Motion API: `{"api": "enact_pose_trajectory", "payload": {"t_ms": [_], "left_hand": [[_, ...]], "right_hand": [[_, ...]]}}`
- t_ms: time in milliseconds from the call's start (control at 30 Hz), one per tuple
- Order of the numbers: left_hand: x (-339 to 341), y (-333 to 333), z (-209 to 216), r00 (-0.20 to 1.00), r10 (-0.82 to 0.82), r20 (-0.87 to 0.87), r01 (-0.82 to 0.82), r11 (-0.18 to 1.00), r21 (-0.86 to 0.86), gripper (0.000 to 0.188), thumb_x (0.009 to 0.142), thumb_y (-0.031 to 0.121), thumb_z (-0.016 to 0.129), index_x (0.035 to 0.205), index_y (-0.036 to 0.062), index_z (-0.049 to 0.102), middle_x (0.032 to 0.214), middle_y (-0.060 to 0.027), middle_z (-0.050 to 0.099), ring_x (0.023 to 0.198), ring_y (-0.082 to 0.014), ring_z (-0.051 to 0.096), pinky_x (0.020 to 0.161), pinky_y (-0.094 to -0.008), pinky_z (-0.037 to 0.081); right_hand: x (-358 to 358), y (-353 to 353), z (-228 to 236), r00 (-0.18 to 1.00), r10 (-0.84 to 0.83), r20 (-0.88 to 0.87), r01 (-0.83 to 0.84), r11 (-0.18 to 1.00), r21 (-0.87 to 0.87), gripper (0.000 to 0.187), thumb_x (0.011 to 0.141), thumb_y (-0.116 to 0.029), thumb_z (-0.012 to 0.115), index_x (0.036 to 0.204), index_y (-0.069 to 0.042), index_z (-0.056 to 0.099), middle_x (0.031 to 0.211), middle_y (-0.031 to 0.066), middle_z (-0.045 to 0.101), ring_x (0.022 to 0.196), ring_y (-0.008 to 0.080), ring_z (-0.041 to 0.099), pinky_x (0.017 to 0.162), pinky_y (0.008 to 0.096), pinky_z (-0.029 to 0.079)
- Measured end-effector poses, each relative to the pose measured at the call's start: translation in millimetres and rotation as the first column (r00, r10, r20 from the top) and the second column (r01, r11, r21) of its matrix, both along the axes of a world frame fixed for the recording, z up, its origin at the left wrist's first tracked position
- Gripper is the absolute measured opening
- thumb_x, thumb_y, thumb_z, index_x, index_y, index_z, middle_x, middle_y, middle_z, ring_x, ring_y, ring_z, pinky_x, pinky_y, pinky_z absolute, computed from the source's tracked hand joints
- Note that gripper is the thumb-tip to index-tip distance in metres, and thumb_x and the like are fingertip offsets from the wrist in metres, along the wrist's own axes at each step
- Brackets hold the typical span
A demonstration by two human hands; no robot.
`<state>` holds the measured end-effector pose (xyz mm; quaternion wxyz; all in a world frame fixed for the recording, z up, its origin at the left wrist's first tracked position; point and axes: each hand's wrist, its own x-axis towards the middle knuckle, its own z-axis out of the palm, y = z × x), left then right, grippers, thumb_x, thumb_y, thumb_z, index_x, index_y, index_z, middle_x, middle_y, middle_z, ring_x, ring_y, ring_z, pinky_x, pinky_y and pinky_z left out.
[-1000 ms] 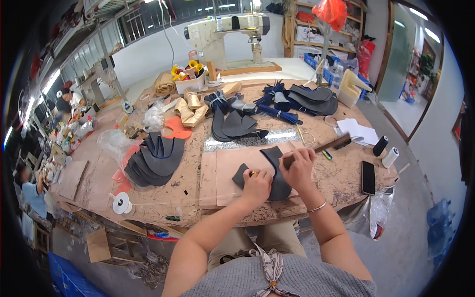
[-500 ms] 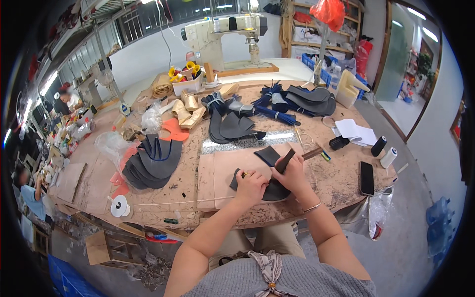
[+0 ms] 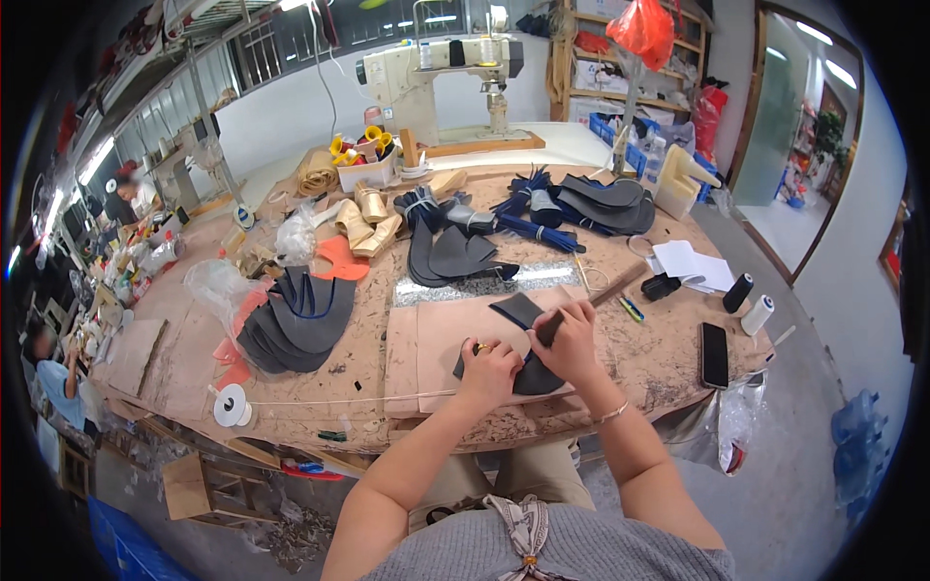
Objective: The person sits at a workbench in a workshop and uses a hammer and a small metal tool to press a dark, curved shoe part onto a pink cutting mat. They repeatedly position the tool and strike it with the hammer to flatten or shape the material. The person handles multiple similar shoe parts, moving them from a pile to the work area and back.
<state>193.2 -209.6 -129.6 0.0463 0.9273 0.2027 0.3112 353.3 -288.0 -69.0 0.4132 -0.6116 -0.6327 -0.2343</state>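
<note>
A dark grey, blue-edged shoe-upper piece (image 3: 539, 380) lies on the pale board (image 3: 436, 329) in front of me. Bent fingers of my left hand (image 3: 491, 370) hold it down at its left side. My right hand (image 3: 570, 344) is closed around a dark brown hammer (image 3: 620, 285), low over the piece. Its wooden handle slants out to the upper right; the other end shows as a dark block by my thumb. My palm hides the part between. Both hands are close together, and the fingertips' contact with the piece is partly hidden.
A fan of grey pieces (image 3: 300, 324) lies left, and more stacked pieces (image 3: 605, 203) lie behind the board. A thread spool (image 3: 232, 406) sits front left. To the right are a phone (image 3: 714, 354), thread cones (image 3: 758, 315), papers (image 3: 693, 263) and a small cutter (image 3: 632, 309). A sewing machine (image 3: 441, 87) stands behind.
The hammer has tilted in my right hand, its handle now reaching farther to the upper right and its dark end lower. My left hand stays almost in place on the piece.
</note>
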Motion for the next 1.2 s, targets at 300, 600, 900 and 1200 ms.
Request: {"api": "enact_pose_trajectory", "payload": {"t_ms": [300,600,900,1200], "left_hand": [[0,-7,-1,0.994,0.101,0.028,-0.093,0.972,-0.215,0.007,0.082,0.018,0.069,0.088,0.0145,0.067,0.096,-0.0056,0.062,0.112,-0.0296,0.055,0.098,-0.0542,0.03],[0,4,-9,0.996,-0.059,0.065,0.062,0.997,-0.045,0.005,0.083,0.016,0.067,0.088,0.0157,0.066,0.098,-0.0011,0.062,0.11,-0.0245,0.055,0.098,-0.0539,0.031],[0,-1,-6,0.999,0.007,0.039,-0.006,1.0,-0.01,0.005,0.083,0.018,0.068,0.085,0.0143,0.065,0.097,-0.0022,0.063,0.104,-0.024,0.059,0.097,-0.0519,0.034],[39,-33,-12,0.978,0.208,-0.017,-0.208,0.976,-0.058,0.01,0.083,0.015,0.065,0.091,0.0094,0.062,0.095,-0.0081,0.062,0.104,-0.0282,0.058,0.094,-0.0513,0.034]], "right_hand": [[-2,-3,2,0.999,-0.034,-0.04,0.035,0.999,0.023,0.015,0.072,-0.018,0.076,0.077,-0.01,0.064,0.075,0.0042,0.061,0.085,0.0255,0.057,0.089,0.0415,0.037],[15,0,-14,0.99,-0.016,-0.141,0.0,0.993,-0.115,0.02,0.068,-0.02,0.079,0.078,-0.011,0.065,0.078,0.0022,0.062,0.087,0.0248,0.057,0.092,0.0398,0.036],[-6,3,-19,0.978,0.014,-0.207,-0.037,0.994,-0.105,0.016,0.068,-0.017,0.077,0.074,-0.011,0.064,0.077,0.0031,0.063,0.085,0.0238,0.059,0.09,0.0399,0.036],[12,-4,-12,0.973,-0.224,-0.047,0.227,0.972,0.061,0.017,0.069,-0.016,0.077,0.078,-0.009,0.064,0.078,0.0056,0.062,0.088,0.0285,0.058,0.088,0.0429,0.037]]}}
